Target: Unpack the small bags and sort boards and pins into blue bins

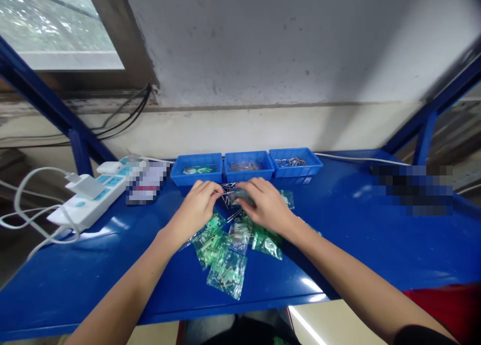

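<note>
My left hand (201, 202) is closed in a pinch at the near side of the bins, with a thin metal pin appearing at its fingertips. Facing it, my right hand (265, 202) curls its thumb and fingers around a small greyish translucent bag (242, 194), partly hidden by the fingers. Loose metal pins (228, 188) lie on the table between and behind the hands. Below them spreads a heap of green-tinted plastic packets (227, 275) with small pale and metal parts inside. One clear packet (240, 233) lies among them.
Three blue bins stand by the wall: the left bin (176, 174) contains green packets, the middle bin (248, 175) bagged brownish parts, the right bin (296, 172) metal pins. On the left are a white power strip (90, 199) with cables and a blurred phone-like object (148, 182). Blue frame posts flank the table.
</note>
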The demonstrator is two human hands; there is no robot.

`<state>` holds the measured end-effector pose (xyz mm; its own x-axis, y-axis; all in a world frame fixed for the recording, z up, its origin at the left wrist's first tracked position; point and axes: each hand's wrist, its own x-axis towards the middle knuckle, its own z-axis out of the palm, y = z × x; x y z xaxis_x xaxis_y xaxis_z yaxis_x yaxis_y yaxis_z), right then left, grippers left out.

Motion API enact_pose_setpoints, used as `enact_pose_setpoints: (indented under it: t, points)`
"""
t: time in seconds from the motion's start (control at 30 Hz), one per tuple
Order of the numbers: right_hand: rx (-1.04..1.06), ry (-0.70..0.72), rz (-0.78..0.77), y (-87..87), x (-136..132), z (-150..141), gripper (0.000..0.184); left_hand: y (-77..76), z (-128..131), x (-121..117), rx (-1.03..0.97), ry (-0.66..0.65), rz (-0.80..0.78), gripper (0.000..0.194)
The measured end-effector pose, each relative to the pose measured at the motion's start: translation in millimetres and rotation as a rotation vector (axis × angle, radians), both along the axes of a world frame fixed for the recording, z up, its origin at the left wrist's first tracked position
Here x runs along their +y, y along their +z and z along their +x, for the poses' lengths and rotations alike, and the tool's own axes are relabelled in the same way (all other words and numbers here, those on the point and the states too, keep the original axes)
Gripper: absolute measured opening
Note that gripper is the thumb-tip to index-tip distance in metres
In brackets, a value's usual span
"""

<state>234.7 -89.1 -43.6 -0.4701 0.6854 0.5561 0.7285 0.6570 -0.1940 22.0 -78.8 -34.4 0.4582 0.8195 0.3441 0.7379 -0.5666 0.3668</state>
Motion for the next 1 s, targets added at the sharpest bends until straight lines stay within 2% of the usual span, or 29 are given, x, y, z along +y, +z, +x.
enact_pose_setpoints:
  t: [0.1, 0.43, 0.53, 0.7, 0.87, 1.0]
  points:
    - [-0.010, 0.062, 0.019, -3.5, -5, -8, 0.022, 2.8, 6, -7, -0.100, -0.073, -0.022, 0.017]
    - [0.020, 0.038, 0.065, 2.6, -8, -4, 0.024, -0.7, 6, -9, -0.243, -0.049, -0.030, 0.017]
    - [0.033, 0.039, 0.052, 2.7, -8, -4, 0.027, 0.4, 8, -11, -0.247, -0.049, -0.030, 0.017]
    - [0.074, 0.034, 0.013, 4.1, -8, -5, 0.033, 3.6, 11, -14, -0.191, -0.057, 0.076, 0.006]
    - [0.141, 0.067, -0.027, 3.4, -11, -6, 0.026, 5.2, 12, -13, -0.150, -0.018, 0.052, 0.014]
    - [0.139, 0.068, 0.011, 3.3, -11, -6, 0.025, 4.6, 10, -11, -0.155, -0.016, 0.030, 0.021]
